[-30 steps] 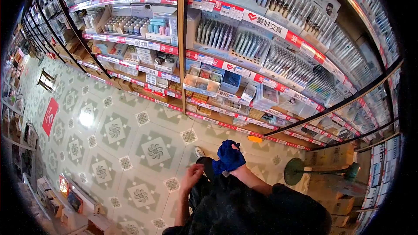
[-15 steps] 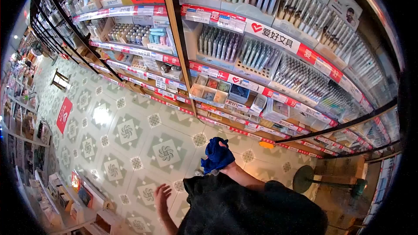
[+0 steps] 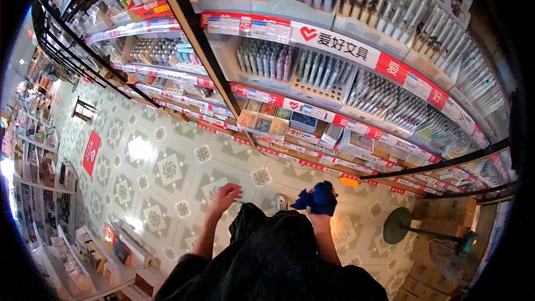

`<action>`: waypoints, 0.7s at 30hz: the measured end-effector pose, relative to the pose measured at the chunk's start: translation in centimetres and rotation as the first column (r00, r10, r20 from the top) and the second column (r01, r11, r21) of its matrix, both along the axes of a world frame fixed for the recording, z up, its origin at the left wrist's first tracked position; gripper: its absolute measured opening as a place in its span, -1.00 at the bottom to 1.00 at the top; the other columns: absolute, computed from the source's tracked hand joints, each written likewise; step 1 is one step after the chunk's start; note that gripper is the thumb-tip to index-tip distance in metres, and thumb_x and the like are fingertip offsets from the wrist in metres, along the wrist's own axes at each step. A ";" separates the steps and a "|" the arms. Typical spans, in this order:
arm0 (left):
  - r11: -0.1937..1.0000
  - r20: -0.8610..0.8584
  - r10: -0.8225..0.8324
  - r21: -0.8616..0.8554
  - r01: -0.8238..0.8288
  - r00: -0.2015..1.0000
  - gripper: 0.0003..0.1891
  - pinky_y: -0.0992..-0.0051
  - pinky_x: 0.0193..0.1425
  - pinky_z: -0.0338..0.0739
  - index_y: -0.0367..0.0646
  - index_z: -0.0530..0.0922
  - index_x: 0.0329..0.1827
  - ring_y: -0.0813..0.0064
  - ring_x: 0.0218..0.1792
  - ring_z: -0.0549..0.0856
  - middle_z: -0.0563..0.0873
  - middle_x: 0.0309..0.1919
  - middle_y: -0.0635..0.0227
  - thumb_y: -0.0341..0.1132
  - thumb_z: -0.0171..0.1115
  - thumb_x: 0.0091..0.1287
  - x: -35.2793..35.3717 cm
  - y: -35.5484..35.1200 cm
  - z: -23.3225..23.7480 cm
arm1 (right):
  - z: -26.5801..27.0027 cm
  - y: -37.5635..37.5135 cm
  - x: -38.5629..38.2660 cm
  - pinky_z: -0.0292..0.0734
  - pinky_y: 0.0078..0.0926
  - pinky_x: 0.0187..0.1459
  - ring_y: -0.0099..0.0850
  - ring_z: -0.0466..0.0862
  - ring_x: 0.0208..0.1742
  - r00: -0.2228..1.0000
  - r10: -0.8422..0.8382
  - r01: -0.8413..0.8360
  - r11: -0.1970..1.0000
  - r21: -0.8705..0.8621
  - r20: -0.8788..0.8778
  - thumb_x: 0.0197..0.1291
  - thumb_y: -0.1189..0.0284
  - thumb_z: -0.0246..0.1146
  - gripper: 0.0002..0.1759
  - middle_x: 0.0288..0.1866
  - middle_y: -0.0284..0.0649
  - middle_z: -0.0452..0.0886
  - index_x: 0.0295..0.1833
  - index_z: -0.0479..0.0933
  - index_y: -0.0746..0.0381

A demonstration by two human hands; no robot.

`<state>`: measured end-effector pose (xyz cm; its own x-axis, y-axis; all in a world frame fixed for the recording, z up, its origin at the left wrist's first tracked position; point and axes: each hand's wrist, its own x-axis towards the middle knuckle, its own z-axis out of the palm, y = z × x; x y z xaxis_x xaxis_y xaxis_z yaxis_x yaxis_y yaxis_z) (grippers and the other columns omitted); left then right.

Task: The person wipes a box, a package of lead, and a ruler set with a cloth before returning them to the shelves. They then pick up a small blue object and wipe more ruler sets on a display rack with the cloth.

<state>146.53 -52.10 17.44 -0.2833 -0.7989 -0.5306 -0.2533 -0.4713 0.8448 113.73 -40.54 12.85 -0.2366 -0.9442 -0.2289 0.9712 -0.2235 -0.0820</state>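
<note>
A crumpled dark blue cloth [image 3: 319, 197] is bunched in my right hand [image 3: 329, 203], whose fingers are mostly covered by it. The cloth is held in front of my body, over the tiled floor. My left hand [image 3: 225, 197] is raised with its fingers loosely apart and nothing in them. Between the hands, one shoe [image 3: 281, 203] shows below my black clothing [image 3: 267, 256]. Ahead of both hands stands a shelf unit with rows of pens [image 3: 329, 72] behind red and white label strips [image 3: 340, 45].
To the right are a fan [image 3: 396, 226] on the floor and cardboard boxes [image 3: 446, 212]. A wooden stool [image 3: 83, 109] stands far down the aisle, near a red floor sign [image 3: 92, 153]. More shelves [image 3: 83, 262] line the left side.
My right hand has moved rightward with the blue cloth. My left hand has risen and come forward. The view has turned, and the pen shelves appear closer.
</note>
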 end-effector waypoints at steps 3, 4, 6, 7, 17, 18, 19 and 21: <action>0.982 -0.040 -0.167 -0.091 0.163 0.985 -0.73 0.52 -0.18 0.57 -0.23 0.57 0.06 0.55 -0.21 0.70 0.72 -0.21 0.32 -0.29 0.20 0.38 -2.1 -2.0 0.7 | -0.6 1.6 -0.4 0.34 -0.10 0.22 -0.22 0.57 0.05 0.979 -0.084 0.059 0.989 0.136 0.188 0.29 -0.09 0.09 -0.54 -0.08 -0.25 0.66 -0.02 0.58 0.04; 0.973 -0.044 -0.213 -0.103 0.208 0.976 -0.73 0.52 -0.18 0.57 -0.23 0.58 0.06 0.56 -0.22 0.70 0.72 -0.22 0.32 -0.30 0.20 0.38 -2.3 -2.2 1.3 | 0.1 2.3 0.2 0.32 -0.12 0.23 -0.21 0.56 0.08 0.979 -0.165 0.114 0.931 0.346 0.122 0.28 -0.08 0.09 -0.56 -0.06 -0.26 0.65 -0.02 0.58 0.01; 0.954 -0.047 -0.276 -0.136 0.267 0.960 -0.74 0.52 -0.18 0.58 -0.23 0.59 0.04 0.57 -0.23 0.69 0.72 -0.22 0.32 -0.31 0.22 0.37 -1.0 -2.8 1.2 | -1.8 2.7 0.1 0.32 -0.14 0.16 -0.21 0.54 0.00 0.986 -0.153 0.120 0.936 0.331 0.074 0.28 -0.07 0.08 -0.60 -0.12 -0.27 0.64 -0.13 0.58 0.00; 0.947 -0.049 -0.288 -0.160 0.277 0.956 -0.75 0.51 -0.17 0.58 -0.23 0.60 0.03 0.57 -0.23 0.68 0.72 -0.23 0.32 -0.32 0.22 0.36 0.2 -2.8 0.3 | -3.0 2.4 0.1 0.31 -0.15 0.12 -0.21 0.52 -0.04 0.987 -0.158 0.146 0.955 0.256 0.025 0.29 -0.07 0.07 -0.61 -0.15 -0.28 0.63 -0.18 0.56 0.01; 0.987 -0.064 0.098 -0.121 -0.105 0.993 -0.76 0.50 -0.22 0.59 -0.24 0.61 0.01 0.53 -0.27 0.72 0.72 -0.27 0.35 -0.40 0.19 0.31 14.0 -4.8 -5.1 | 0.0 -5.6 8.1 0.47 -0.06 -0.25 -0.21 0.52 -0.37 0.385 0.181 0.308 0.899 0.311 -0.905 0.33 0.18 0.11 -0.76 -0.45 -0.28 0.50 -0.34 0.35 0.05; 0.986 -0.006 0.114 -0.122 -0.114 0.993 -0.75 0.50 -0.24 0.58 -0.23 0.61 0.02 0.54 -0.26 0.72 0.73 -0.27 0.35 -0.39 0.18 0.31 14.4 -5.2 -4.8 | 1.1 -6.5 9.5 0.50 -0.05 -0.30 -0.21 0.54 -0.40 0.685 0.137 0.177 0.922 0.346 -0.715 0.34 0.23 0.12 -0.80 -0.45 -0.27 0.49 -0.30 0.34 0.05; 0.985 0.017 0.128 -0.117 -0.125 0.992 -0.75 0.50 -0.24 0.57 -0.23 0.60 0.02 0.54 -0.25 0.72 0.74 -0.27 0.34 -0.37 0.16 0.32 14.3 -5.5 -4.1 | 2.3 -7.4 10.7 0.53 -0.04 -0.34 -0.22 0.56 -0.42 0.837 0.128 0.086 0.929 0.360 -0.532 0.35 0.28 0.14 -0.83 -0.45 -0.27 0.47 -0.27 0.34 0.05; 0.993 0.103 0.072 -0.101 -0.062 0.992 -0.74 0.50 -0.16 0.59 -0.23 0.58 0.04 0.50 -0.23 0.71 0.74 -0.20 0.29 -0.34 0.19 0.34 13.3 -6.4 -2.6 | 6.3 -9.1 12.9 0.57 -0.04 -0.33 -0.21 0.59 -0.39 0.894 0.146 0.020 0.932 0.361 -0.424 0.37 0.27 0.14 -0.86 -0.41 -0.25 0.51 -0.21 0.38 0.06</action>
